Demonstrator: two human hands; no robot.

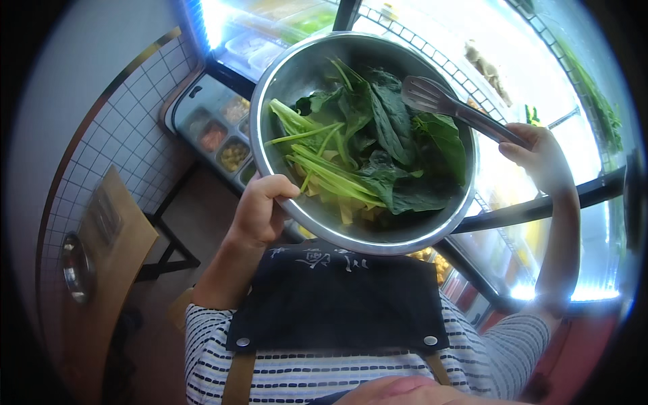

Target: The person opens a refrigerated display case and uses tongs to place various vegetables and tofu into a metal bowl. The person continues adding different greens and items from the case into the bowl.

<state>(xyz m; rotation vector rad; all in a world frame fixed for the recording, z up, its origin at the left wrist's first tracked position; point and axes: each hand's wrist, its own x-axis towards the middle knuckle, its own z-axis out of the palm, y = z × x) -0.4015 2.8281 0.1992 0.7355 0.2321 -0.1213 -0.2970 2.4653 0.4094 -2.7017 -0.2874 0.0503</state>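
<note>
Our left hand [260, 210] is clamped on the steel bowl [358, 243] at its near-left rim, pale stems [331, 177] right beside it. Our right hand [543, 158]'s curled round the tongs [476, 116] — they slant up-left, slotted tip over the greens [391, 128] in the bowl, left of that hand.
</note>
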